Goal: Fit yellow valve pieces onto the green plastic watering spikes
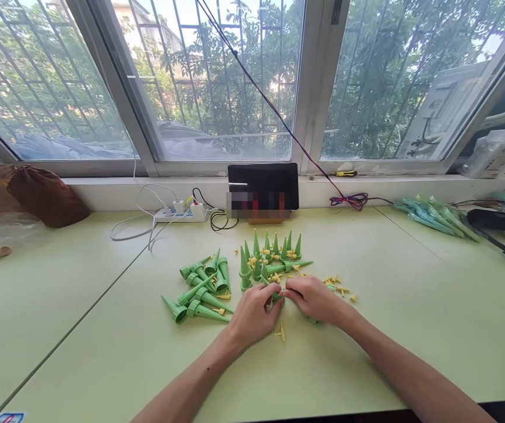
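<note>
My left hand (256,311) and my right hand (313,298) meet at the middle of a pale green table (102,352), fingers pinched together around a green cone spike (276,295) that shows only a little between them. A green tip (313,321) pokes out under my right hand. Several green cone spikes (201,288) lie loose to the left. More cones stand upright (270,254) just behind my hands. Small yellow valve pieces (339,288) are scattered among them and one yellow piece (282,332) lies near my left wrist.
A black device (263,187) leans on the windowsill with a white power strip (180,212) and cables to its left. A brown pouch (47,197) sits at the far left. Bagged green parts (437,214) and black items (501,222) lie at the right.
</note>
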`<state>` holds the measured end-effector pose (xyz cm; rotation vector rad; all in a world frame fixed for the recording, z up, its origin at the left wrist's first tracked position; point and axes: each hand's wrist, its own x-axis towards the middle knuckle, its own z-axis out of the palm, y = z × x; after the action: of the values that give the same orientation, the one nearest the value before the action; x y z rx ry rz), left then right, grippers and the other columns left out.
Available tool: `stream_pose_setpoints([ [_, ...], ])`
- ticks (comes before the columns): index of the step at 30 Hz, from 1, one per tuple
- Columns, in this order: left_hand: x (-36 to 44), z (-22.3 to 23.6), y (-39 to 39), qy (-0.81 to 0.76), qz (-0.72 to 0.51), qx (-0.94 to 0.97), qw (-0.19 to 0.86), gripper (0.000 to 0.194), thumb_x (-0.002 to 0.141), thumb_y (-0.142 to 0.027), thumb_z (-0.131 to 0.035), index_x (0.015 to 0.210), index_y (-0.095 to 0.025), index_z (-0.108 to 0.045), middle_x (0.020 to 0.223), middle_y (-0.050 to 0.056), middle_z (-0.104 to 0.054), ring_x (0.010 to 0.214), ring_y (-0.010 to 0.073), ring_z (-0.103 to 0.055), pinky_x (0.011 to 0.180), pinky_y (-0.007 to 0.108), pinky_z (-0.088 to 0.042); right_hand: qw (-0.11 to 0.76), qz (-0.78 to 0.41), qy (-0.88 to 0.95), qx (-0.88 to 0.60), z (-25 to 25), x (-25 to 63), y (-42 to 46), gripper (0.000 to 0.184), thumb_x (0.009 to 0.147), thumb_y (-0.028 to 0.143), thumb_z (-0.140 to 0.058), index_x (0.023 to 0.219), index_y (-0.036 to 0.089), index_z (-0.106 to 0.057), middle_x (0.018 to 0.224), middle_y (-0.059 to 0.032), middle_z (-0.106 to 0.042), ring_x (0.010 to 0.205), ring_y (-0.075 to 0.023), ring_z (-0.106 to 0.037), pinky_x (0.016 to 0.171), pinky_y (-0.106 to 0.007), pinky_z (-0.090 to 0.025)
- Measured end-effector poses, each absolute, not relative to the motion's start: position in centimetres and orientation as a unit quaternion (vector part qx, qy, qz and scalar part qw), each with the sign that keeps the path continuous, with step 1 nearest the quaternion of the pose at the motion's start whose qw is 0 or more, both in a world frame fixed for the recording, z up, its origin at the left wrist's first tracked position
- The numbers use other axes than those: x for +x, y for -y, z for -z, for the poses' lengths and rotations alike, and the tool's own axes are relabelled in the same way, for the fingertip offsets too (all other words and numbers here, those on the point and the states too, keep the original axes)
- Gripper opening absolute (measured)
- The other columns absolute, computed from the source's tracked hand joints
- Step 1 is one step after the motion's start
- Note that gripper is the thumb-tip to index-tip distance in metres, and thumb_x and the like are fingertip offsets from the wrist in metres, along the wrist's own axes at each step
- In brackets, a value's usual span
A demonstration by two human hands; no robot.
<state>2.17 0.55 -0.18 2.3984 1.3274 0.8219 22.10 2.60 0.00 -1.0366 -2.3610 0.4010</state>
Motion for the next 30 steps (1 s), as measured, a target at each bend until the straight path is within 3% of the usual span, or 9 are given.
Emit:
stream_pose_setpoints([
  [6, 2.2, 0.3, -0.8, -0.458, -0.298, 0.825, 0.145, 0.012, 0.089, -0.025, -0.056, 0.089, -0.02, -0.066, 0.062, -0.002, -0.053, 0.059, 0.0146, -0.051, 0.059, 0.025, -0.038, 0.261, -0.14, 0.875, -0.383, 0.0, 21.9, -2.7, 0.038, 0.102, 0.027, -0.045, 0.065, 0.021, -0.039, 0.058, 0.0032, -0.045, 0.054, -0.0128, -0.033, 0.055, -0.027, -0.023],
  [12, 2.4, 0.2, -1.0, -0.464, -0.315, 0.816, 0.141, 0.013, 0.091, -0.026, -0.055, 0.084, -0.02, -0.065, 0.062, -0.002, -0.053, 0.058, 0.0137, -0.049, 0.059, 0.024, -0.038, 0.284, -0.137, 0.863, -0.395, -0.3, 21.7, -2.7, 0.036, 0.103, 0.025, -0.046, 0.067, 0.021, -0.046, 0.061, 0.002, -0.051, 0.055, -0.0129, -0.041, 0.056, -0.026, -0.028],
  [19, 2.5, 0.1, -1.0, -0.473, -0.338, 0.803, 0.132, 0.014, 0.093, -0.029, -0.056, 0.089, -0.022, -0.067, 0.063, -0.002, -0.056, 0.059, 0.0137, -0.051, 0.058, 0.024, -0.038, 0.333, -0.166, 0.858, -0.354, -0.5, 21.7, -2.5, 0.015, 0.101, 0.018, -0.048, 0.092, 0.02, -0.06, 0.087, -0.0044, -0.067, 0.078, -0.0175, -0.06, 0.069, -0.027, -0.042],
  [30, 2.4, 0.7, -0.7, -0.481, -0.342, 0.804, 0.07, 0.014, 0.091, -0.025, -0.056, 0.084, -0.022, -0.068, 0.063, -0.001, -0.06, 0.058, 0.0138, -0.054, 0.058, 0.025, -0.04, 0.334, -0.182, 0.853, -0.359, 0.6, 21.1, -2.8, 0.021, 0.101, 0.018, -0.046, 0.081, 0.02, -0.054, 0.076, -0.0023, -0.064, 0.068, -0.0169, -0.057, 0.064, -0.026, -0.039],
])
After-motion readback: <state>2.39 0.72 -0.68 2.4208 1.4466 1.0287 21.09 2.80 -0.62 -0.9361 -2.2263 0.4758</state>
